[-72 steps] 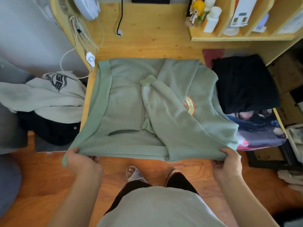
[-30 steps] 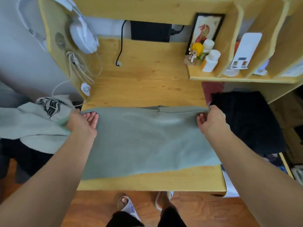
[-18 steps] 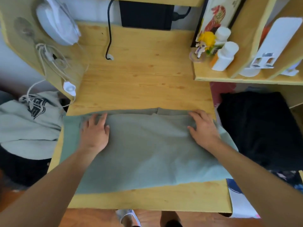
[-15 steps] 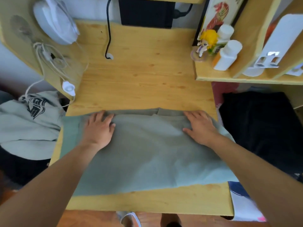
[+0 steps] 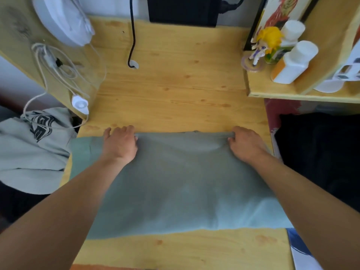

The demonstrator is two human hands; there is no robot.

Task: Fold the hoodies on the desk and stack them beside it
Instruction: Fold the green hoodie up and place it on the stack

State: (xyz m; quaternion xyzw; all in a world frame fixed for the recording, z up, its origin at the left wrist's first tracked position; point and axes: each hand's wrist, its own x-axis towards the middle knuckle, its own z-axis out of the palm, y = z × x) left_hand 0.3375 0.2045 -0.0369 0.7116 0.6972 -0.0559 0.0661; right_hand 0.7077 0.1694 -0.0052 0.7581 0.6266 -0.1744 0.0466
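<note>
Hoodie point(image 5: 181, 184) folded, long axis left-right (desk-wide)

Head view: soft, even daylight, moderate sharpness, wide-angle bend.
Wooden desk point(image 5: 175, 84) brightly and evenly lit, no hard glare; the white bottles point(image 5: 294, 61) near blown out. Faint shadow under forearms on the green hoodie point(image 5: 185, 182). Black garment point(image 5: 321, 152) at right loses all detail in darkness. Forearms at lower corners soft and smeared; shelf edges and desk sides bow outward toward the frame borders.
</note>
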